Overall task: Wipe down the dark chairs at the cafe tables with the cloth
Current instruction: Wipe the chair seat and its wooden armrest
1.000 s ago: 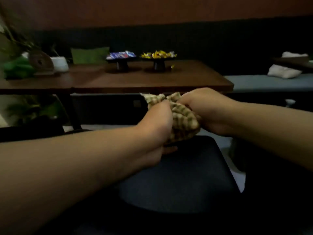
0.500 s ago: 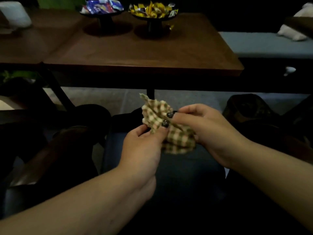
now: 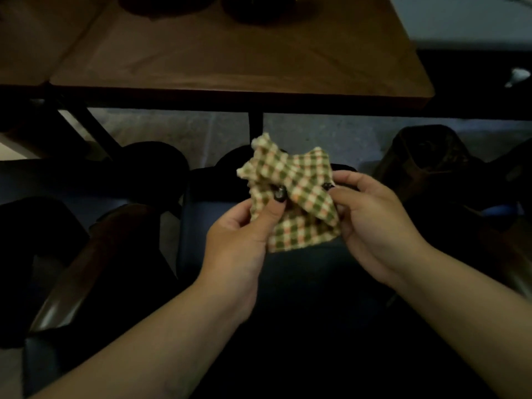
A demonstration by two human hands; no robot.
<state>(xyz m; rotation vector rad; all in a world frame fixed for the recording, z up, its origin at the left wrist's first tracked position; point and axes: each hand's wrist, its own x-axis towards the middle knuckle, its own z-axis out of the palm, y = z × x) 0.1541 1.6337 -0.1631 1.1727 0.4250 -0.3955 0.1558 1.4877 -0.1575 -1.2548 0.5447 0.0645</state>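
The cloth (image 3: pixel 290 197), a small checked piece in green, cream and a little orange, is bunched and half folded, held in the air between both hands above the seat of a dark chair (image 3: pixel 218 226). Its upper corners stick up loose and crumpled, and its lower edge hangs just over the seat without clearly touching it. The left hand (image 3: pixel 241 240) pinches the cloth's left side, thumb on the front face with a dark-painted nail showing, fingers tucked behind the fabric. The right hand (image 3: pixel 371 226) pinches the right edge between thumb and fingertips, and the rest of its fingers are curled behind. Both forearms reach in from the lower edge of the view. Past the chair lies a grey floor (image 3: pixel 331 139), and above it a brown wooden worktop (image 3: pixel 230 53) on a dark frame with a central post. To the left a glossy brown chair back (image 3: pixel 95 254) slants across the dim foreground.
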